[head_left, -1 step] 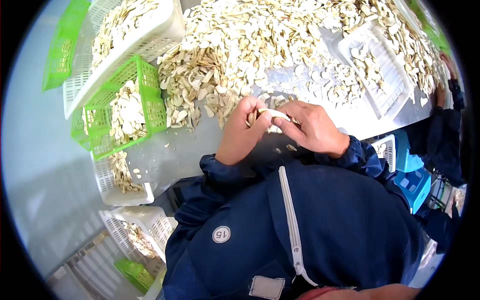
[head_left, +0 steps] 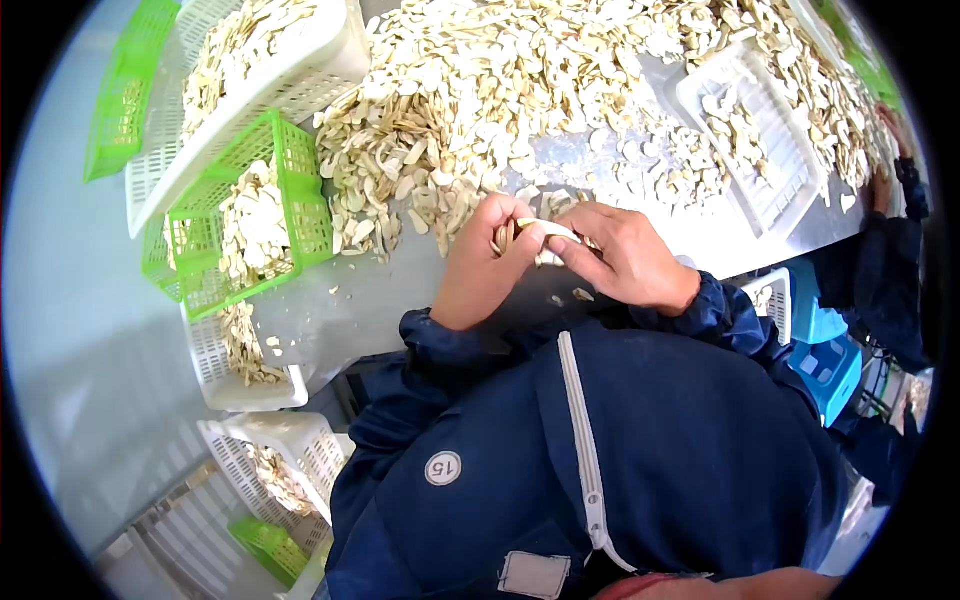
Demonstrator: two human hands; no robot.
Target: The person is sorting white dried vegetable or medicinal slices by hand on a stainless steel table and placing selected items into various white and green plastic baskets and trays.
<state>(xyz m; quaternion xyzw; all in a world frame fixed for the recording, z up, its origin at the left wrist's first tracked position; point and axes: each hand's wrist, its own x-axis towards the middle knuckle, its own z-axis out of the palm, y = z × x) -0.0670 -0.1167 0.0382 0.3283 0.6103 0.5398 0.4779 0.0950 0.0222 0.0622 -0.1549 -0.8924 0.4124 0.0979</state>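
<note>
My left hand point(head_left: 483, 262) and my right hand point(head_left: 632, 256) meet over the near edge of the metal table, fingers closed. Between their thumbs and fingertips they pinch a pale, curved dried slice point(head_left: 552, 228). More slices show in the curl of my left fingers; how many is hidden. Just beyond my hands spreads a wide heap of similar cream and tan slices point(head_left: 480, 80). A few small slices point(head_left: 583, 295) lie close to my right wrist.
To the left stand a green basket point(head_left: 308, 205) and a larger white basket point(head_left: 340, 60), both holding slices. White baskets point(head_left: 285, 395) sit lower left. A white tray point(head_left: 745, 195) lies right on the metal table point(head_left: 400, 300). Another person's dark sleeve point(head_left: 895, 260) and blue stools point(head_left: 835, 375) are far right.
</note>
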